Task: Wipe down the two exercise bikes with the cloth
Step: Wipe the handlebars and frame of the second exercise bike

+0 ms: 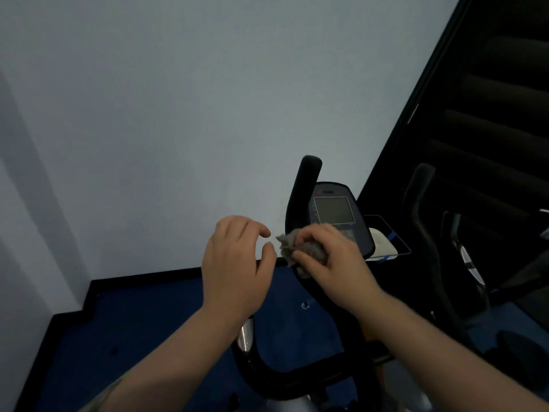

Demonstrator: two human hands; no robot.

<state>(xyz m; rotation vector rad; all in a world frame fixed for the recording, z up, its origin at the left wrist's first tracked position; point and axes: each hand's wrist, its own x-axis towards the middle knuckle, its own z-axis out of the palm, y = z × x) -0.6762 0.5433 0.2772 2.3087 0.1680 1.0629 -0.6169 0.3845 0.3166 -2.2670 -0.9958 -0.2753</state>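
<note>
Head view: cloth (300,248) in right hand (332,260).

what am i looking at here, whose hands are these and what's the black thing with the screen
This is one picture from a camera worn on a person's head, looking forward and down, so the two bare arms coming in from the bottom are the wearer's own. The right hand grips a crumpled grey cloth against the lower edge of the console, the black panel with the dark screen. That console belongs to an exercise bike; its black handlebar curves up beside the screen. The left hand hovers just left of the cloth with fingers loosely curled, holding nothing. A second bike shows dimly on the right. Below is blue floor, and behind is a pale wall.
</note>
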